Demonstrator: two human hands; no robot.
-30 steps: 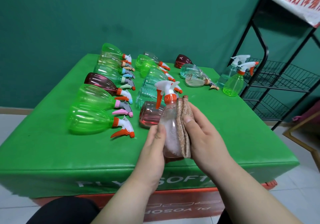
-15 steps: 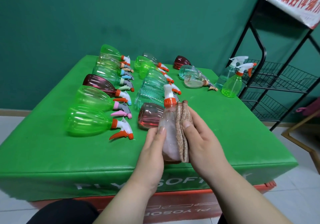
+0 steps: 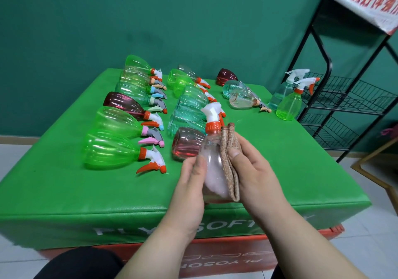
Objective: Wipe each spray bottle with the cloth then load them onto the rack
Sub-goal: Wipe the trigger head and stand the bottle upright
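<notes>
My left hand [image 3: 189, 184] grips a clear pinkish spray bottle [image 3: 213, 166] upright near the front of the green table [image 3: 290, 171]. Its orange collar and white trigger head point away from me. My right hand [image 3: 254, 169] holds a folded brown cloth [image 3: 231, 160] pressed against the bottle's right side. Several spray bottles lie on their sides in rows behind, such as a green one [image 3: 109, 149] and a dark red one [image 3: 187, 144]. A black wire rack [image 3: 344, 97] stands at the right.
Two upright bottles, a clear blue one [image 3: 282, 93] and a green one [image 3: 289, 104], stand at the table's far right corner beside the rack. A red-and-white sign [image 3: 366, 1] hangs at the rack's top. A teal wall is behind.
The bottle has turned in my left hand, so its white trigger head shows differently. The cloth stays against its right side. Both hands remain in about the same place.
</notes>
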